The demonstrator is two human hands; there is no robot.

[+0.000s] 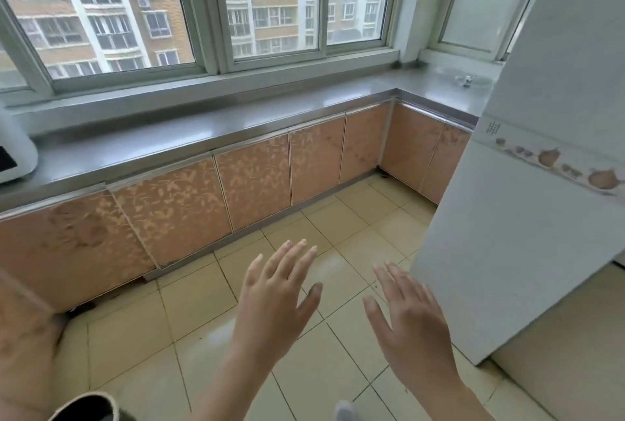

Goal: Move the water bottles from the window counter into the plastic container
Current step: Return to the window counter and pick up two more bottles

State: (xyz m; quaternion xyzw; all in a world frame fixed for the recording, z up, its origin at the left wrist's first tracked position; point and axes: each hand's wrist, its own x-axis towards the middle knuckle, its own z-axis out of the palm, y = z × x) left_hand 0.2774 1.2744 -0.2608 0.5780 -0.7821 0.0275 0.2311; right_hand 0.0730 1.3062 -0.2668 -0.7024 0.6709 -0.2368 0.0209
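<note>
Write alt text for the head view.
Two empty hands, left hand and right hand, reach out open above a tiled floor toward a grey window counter; a white fridge stands right. No bottles or container visible.

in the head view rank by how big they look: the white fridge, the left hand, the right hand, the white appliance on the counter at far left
1. White fridge, by far the largest.
2. Left hand and right hand: alike, no ranking; nearness to the camera enlarges both.
3. White appliance, smallest as seen, but cut off by the frame edge, so unsure.
</note>
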